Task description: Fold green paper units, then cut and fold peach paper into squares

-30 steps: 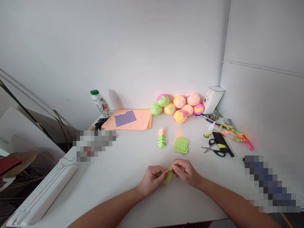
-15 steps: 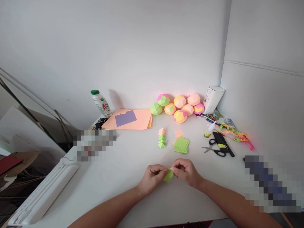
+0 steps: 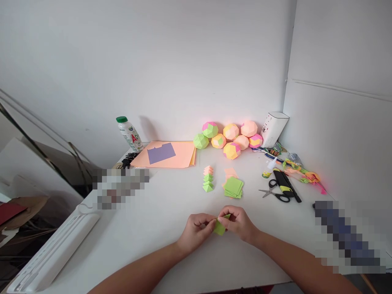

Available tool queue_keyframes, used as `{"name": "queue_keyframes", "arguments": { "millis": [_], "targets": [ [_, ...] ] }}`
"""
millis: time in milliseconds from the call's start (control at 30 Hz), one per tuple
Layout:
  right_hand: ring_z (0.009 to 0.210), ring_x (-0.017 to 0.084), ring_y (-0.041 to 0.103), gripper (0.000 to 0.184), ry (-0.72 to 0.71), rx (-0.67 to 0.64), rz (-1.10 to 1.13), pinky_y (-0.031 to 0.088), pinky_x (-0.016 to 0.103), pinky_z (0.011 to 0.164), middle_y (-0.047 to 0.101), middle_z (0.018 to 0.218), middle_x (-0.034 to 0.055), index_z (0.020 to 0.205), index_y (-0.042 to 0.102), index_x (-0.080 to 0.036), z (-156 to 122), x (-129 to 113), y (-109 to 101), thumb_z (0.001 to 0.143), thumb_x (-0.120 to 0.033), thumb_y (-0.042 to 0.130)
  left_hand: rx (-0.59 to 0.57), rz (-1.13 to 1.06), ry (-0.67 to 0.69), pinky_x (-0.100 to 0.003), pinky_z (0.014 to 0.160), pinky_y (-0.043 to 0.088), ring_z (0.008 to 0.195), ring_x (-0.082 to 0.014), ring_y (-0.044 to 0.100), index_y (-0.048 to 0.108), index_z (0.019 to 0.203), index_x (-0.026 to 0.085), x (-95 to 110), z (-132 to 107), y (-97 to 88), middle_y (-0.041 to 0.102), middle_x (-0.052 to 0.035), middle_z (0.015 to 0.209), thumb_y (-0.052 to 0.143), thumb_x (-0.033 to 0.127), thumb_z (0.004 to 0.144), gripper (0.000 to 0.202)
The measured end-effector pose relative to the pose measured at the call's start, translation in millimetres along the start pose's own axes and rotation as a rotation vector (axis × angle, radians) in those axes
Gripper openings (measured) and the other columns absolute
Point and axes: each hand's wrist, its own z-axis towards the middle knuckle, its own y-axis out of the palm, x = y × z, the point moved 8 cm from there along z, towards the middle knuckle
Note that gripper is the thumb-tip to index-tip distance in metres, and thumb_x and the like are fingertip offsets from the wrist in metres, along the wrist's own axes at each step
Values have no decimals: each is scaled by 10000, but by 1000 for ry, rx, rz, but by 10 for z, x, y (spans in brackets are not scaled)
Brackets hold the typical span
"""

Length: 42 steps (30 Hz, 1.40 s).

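Note:
A small green paper piece (image 3: pixel 219 229) is pinched between both hands near the front of the table. My left hand (image 3: pixel 197 232) is closed on its left corner with thumb and fingertips. My right hand (image 3: pixel 239 223) grips its upper right part, fingers bent over the edge. Part of the paper is hidden behind the fingers. Beyond the hands lies a stack of green paper squares (image 3: pixel 233 187), with orange paper (image 3: pixel 230 173) under and behind it. Left of that stands a row of folded paper pieces (image 3: pixel 208 178), green in front and orange behind.
Several faceted paper balls (image 3: pixel 232 151) sit against the wall. Scissors (image 3: pixel 272 190), a black cutter (image 3: pixel 283 182) and a glue bottle (image 3: pixel 267 173) lie right. Large orange sheets (image 3: pixel 183 157) and a white bottle (image 3: pixel 130 134) are back left. A long white paper trimmer (image 3: pixel 61 253) runs along the left edge.
My right hand has shifted slightly left and taken hold of more of the green paper. The paper has turned, with a pointed corner now showing at the top.

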Motion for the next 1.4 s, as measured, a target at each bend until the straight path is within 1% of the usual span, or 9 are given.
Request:
{"name": "queue_keyframes", "arguments": {
  "millis": [233,400,533,633,733,900,1100,1267,1400],
  "targets": [
    [614,122,486,111,-74,59,-146,408,252,582,547,647,-7,677,589,-163,-9,-138,-73,738,-251,615,29,56,43,-251,592,446,629,-159,582,731,763,137,33,-37,-6,695,-77,706,551,364,843,300],
    [551,114,471,111,-64,121,-127,407,251,546,517,587,-25,643,551,-179,14,-170,-316,727,-228,604,83,-67,-31,-243,551,408,577,-136,513,694,678,134,-21,-35,-58,637,-45,627,585,417,812,332],
    [536,107,469,132,-106,228,-50,423,249,543,504,598,-36,696,524,-193,20,-207,-489,776,-279,586,83,-129,-65,-233,509,365,533,-117,461,667,633,133,-75,-12,-69,579,-23,570,571,478,805,397],
    [583,103,486,166,-86,133,-62,438,245,559,529,735,-13,795,556,-187,34,-169,-345,801,-347,600,62,-141,-72,-236,517,371,533,-116,464,665,651,131,-89,-4,-48,576,-22,575,573,485,802,397],
    [584,103,477,214,-43,23,-121,430,238,548,515,710,-14,791,571,-174,27,-94,-144,824,-385,592,40,-126,-76,-247,566,401,584,-130,502,665,691,128,-84,-7,-19,608,-38,635,583,463,803,363],
    [616,125,492,233,-138,37,-265,419,251,569,547,666,-2,728,587,-174,-3,-177,-33,842,-376,560,26,-91,-38,-252,616,417,656,-140,520,632,752,151,-57,3,5,599,-29,702,586,420,813,280],
    [617,134,497,196,-227,64,-347,404,251,557,556,659,3,696,573,-186,-19,-265,24,832,-326,549,50,-112,4,-262,645,427,685,-145,527,614,700,164,-37,12,-17,581,-31,733,603,391,805,251],
    [600,128,485,200,-171,127,-284,386,236,520,529,642,-5,706,564,-181,12,-240,-233,823,-343,562,171,-181,-47,-262,634,413,666,-141,508,613,641,159,-91,26,-183,573,-24,697,628,350,776,234],
    [561,112,467,240,-96,157,-167,414,239,534,497,624,-22,745,569,-177,35,-173,-419,834,-400,563,219,-205,-54,-255,657,412,694,-136,507,595,677,169,-109,53,-255,561,-9,700,585,369,816,243]
  ]
}}
